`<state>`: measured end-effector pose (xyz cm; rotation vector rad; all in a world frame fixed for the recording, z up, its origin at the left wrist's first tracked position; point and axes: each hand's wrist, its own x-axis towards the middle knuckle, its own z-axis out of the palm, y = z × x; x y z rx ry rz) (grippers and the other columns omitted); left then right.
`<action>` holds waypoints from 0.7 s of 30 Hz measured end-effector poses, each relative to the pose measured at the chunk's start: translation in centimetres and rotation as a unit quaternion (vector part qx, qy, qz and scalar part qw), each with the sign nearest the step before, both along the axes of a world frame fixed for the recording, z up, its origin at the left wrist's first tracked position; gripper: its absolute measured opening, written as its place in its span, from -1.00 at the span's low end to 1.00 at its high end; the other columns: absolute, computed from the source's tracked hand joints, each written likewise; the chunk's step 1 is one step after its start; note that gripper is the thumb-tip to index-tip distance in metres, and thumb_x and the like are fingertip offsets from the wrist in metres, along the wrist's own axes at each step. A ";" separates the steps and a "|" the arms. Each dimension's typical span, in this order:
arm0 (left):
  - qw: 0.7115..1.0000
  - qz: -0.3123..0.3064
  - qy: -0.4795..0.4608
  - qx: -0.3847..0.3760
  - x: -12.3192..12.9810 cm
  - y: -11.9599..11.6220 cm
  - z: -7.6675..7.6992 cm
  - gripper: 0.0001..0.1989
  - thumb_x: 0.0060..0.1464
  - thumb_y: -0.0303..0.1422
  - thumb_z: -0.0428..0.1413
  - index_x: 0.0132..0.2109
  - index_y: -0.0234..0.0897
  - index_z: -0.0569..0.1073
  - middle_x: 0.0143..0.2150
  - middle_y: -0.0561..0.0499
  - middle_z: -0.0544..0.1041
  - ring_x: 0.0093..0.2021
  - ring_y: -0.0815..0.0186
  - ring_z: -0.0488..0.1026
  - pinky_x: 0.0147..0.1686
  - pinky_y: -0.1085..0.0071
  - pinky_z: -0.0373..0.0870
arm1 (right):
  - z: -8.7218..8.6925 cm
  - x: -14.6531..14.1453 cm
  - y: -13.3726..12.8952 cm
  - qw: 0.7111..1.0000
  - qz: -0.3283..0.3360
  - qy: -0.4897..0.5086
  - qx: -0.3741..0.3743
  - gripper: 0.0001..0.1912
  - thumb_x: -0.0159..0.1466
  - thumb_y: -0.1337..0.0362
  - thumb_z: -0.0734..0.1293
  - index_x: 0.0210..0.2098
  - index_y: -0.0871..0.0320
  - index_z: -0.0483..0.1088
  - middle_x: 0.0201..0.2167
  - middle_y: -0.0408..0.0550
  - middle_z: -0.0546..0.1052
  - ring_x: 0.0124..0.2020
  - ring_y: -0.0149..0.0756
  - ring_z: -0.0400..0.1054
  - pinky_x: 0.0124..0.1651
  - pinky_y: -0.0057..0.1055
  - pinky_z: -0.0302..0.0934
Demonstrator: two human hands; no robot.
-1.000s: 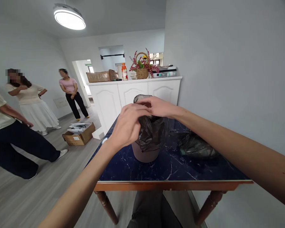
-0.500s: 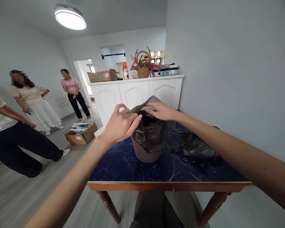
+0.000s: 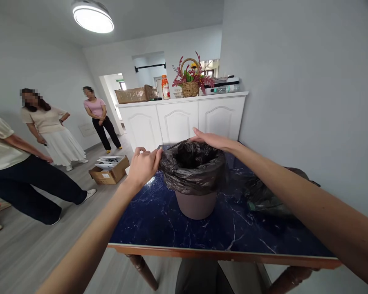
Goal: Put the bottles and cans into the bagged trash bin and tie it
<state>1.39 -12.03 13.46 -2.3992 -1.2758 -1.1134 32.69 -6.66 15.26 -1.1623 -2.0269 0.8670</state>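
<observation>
A mauve trash bin (image 3: 196, 205) stands upright on the blue marbled tabletop (image 3: 159, 222). A black trash bag (image 3: 191, 179) lines it, its edge folded down over the rim, and the bag's mouth gapes upward. At the bin's left side, my left hand (image 3: 143, 165) is closed with the bag's edge pinched in its fingers. My right hand (image 3: 213, 141) lies along the far rim against the bag, fingers stretched out and thumb raised; part of its fingers is hidden behind the bag. Another dark plastic bag (image 3: 271, 196) lies right of the bin, partly under my right forearm.
Behind the table is a white cabinet (image 3: 180, 118) bearing a flower basket (image 3: 190, 88), an orange-capped bottle (image 3: 165, 87) and a cardboard box (image 3: 131, 94). A grey wall (image 3: 300, 102) borders the right. Several people stand at left, near an open carton (image 3: 108, 173) on the floor.
My left hand has moved left and down to the bin's side, and my right hand has shifted onto the far rim. The bag's mouth is now spread wider and folded over the rim.
</observation>
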 end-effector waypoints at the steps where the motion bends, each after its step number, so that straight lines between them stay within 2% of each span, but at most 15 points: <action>1: 1.000 0.000 -0.003 -0.007 -0.2 0.4 -0.4 -0.56 0.40 -0.13 -0.04 -0.47 -0.12 0.33 -0.64 0.10 0.20 -0.54 0.19 0.24 0.19 -0.06 0.15 | -0.1 0.0 0.4 0.999 0.004 0.016 -0.033 -0.04 0.33 -0.54 0.01 0.14 -0.01 0.63 0.28 -0.04 0.56 0.37 0.10 0.37 0.49 0.02 0.13; 3: 1.000 -0.009 -0.006 -0.026 -0.6 0.9 -1.3 -0.57 0.41 -0.15 -0.05 -0.46 -0.12 0.32 -0.63 0.11 0.19 -0.53 0.19 0.22 0.17 -0.03 0.17 | -0.4 0.1 0.8 0.990 0.010 0.069 -0.126 -0.05 0.28 -0.57 0.04 0.03 0.00 0.68 0.15 -0.02 0.65 0.27 0.12 0.48 0.38 -0.01 0.30; 5: 0.998 -0.028 -0.008 -0.055 -1.1 1.0 -2.5 -0.59 0.41 -0.16 -0.07 -0.44 -0.11 0.30 -0.59 0.08 0.24 -0.50 0.16 0.26 0.13 0.01 0.21 | -1.0 0.3 0.7 0.966 0.016 0.135 -0.219 -0.07 0.24 -0.58 0.11 -0.02 0.01 0.68 0.04 0.01 0.70 0.17 0.13 0.56 0.26 -0.03 0.43; 8: 0.991 -0.070 -0.005 -0.110 -1.8 0.6 -4.4 -0.63 0.38 -0.13 -0.03 -0.42 -0.09 0.31 -0.52 0.03 0.33 -0.38 0.07 0.36 0.05 0.07 0.30 | -1.9 0.8 0.2 0.940 0.010 0.191 -0.284 -0.17 0.23 -0.54 0.23 -0.05 0.01 0.66 -0.02 0.05 0.72 0.06 0.10 0.62 0.16 -0.04 0.52; 10: 0.983 -0.102 -0.002 -0.150 -2.3 0.2 -5.6 -0.66 0.33 -0.11 0.04 -0.41 -0.09 0.35 -0.50 0.00 0.39 -0.34 0.05 0.40 0.03 0.09 0.36 | -2.3 1.3 -0.3 0.938 0.011 0.199 -0.282 -0.29 0.24 -0.45 0.34 -0.05 0.02 0.66 0.01 0.05 0.71 0.06 0.06 0.61 0.22 -0.05 0.49; 12: 0.976 -0.122 -0.008 -0.181 -2.6 0.0 -6.5 -0.70 0.30 -0.12 0.09 -0.38 -0.10 0.41 -0.45 -0.02 0.47 -0.31 0.06 0.44 0.03 0.09 0.39 | -2.4 1.9 -0.9 0.944 0.032 0.204 -0.257 -0.44 0.28 -0.26 0.46 0.00 0.03 0.65 0.08 0.04 0.69 0.13 0.02 0.58 0.33 -0.05 0.41; 14: 0.975 -0.113 -0.039 -0.187 -2.7 -0.2 -6.8 -0.73 0.35 -0.12 0.02 -0.19 -0.13 0.52 -0.24 -0.09 0.59 -0.18 0.03 0.50 0.09 0.08 0.40 | -2.2 2.3 -1.8 0.947 0.036 0.215 -0.234 -0.53 0.28 -0.04 0.54 0.10 0.02 0.61 0.13 0.02 0.66 0.20 -0.01 0.53 0.38 -0.03 0.35; 15: 0.973 -0.105 -0.081 -0.190 -2.6 -0.4 -6.7 -0.68 0.39 -0.12 -0.04 -0.04 -0.15 0.54 -0.08 -0.13 0.62 -0.05 0.01 0.52 0.14 0.07 0.39 | -2.1 2.4 -2.4 0.947 0.024 0.224 -0.231 -0.48 0.26 0.06 0.56 0.18 0.01 0.57 0.14 0.02 0.65 0.21 -0.02 0.52 0.38 -0.02 0.35; 16: 0.965 -0.106 -0.137 -0.196 -2.3 -0.7 -6.5 -0.62 0.43 -0.12 -0.10 0.14 -0.15 0.49 0.10 -0.16 0.59 0.11 0.00 0.50 0.22 0.06 0.36 | -2.1 2.3 -3.0 0.944 0.004 0.233 -0.232 -0.39 0.23 0.14 0.57 0.26 0.00 0.51 0.14 0.02 0.65 0.21 -0.02 0.53 0.36 -0.01 0.38; 18: 0.931 -0.142 -0.254 -0.221 -1.2 -1.5 -5.9 -0.49 0.46 -0.04 -0.12 0.40 -0.11 0.30 0.41 -0.16 0.41 0.40 0.00 0.34 0.39 0.04 0.23 | -2.1 2.0 -4.5 0.937 -0.042 0.259 -0.229 -0.20 0.17 0.23 0.58 0.38 -0.02 0.38 0.11 0.03 0.67 0.17 -0.03 0.55 0.26 -0.05 0.46; 20: 0.892 -0.197 -0.319 -0.252 0.3 -2.7 -5.4 -0.29 0.39 0.10 0.01 0.51 -0.07 0.14 0.54 -0.16 0.24 0.55 -0.03 0.14 0.51 0.03 0.08 | -2.6 1.3 -6.0 0.936 -0.064 0.283 -0.201 -0.16 0.15 0.27 0.55 0.40 -0.01 0.36 0.09 0.04 0.67 0.11 -0.02 0.57 0.15 -0.12 0.52; 21: 0.885 -0.214 -0.320 -0.260 1.2 -3.3 -5.3 -0.16 0.31 0.16 0.10 0.54 -0.07 0.08 0.58 -0.19 0.17 0.58 -0.06 0.08 0.53 0.01 0.04 | -3.0 0.9 -6.6 0.938 -0.072 0.289 -0.179 -0.20 0.15 0.28 0.51 0.38 -0.01 0.39 0.08 0.04 0.67 0.08 0.00 0.58 0.09 -0.14 0.54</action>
